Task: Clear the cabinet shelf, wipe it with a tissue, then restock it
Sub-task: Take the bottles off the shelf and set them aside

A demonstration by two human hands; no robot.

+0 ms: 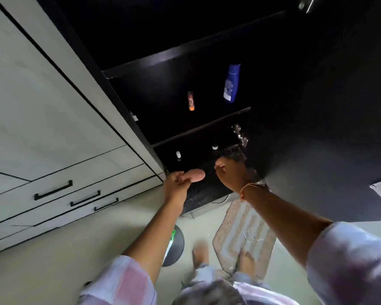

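Note:
My left hand (176,183) grips a pink rounded container (196,175) in front of the dark cabinet's lower shelf (198,159). My right hand (230,172) is curled at the shelf's right side; whether it holds anything is hidden. On that lower shelf stand two small white-capped bottles (178,155) (215,146), and a crumpled shiny wrapper (240,134) lies further right. The shelf above carries a blue bottle (231,83) and a small orange tube (190,101).
Pale cabinet doors and drawers with black handles (53,190) fill the left. The open dark cabinet door (328,128) stands on the right. On the floor lie a patterned mat (244,234) and a dark round stool (175,245) with a white and green item.

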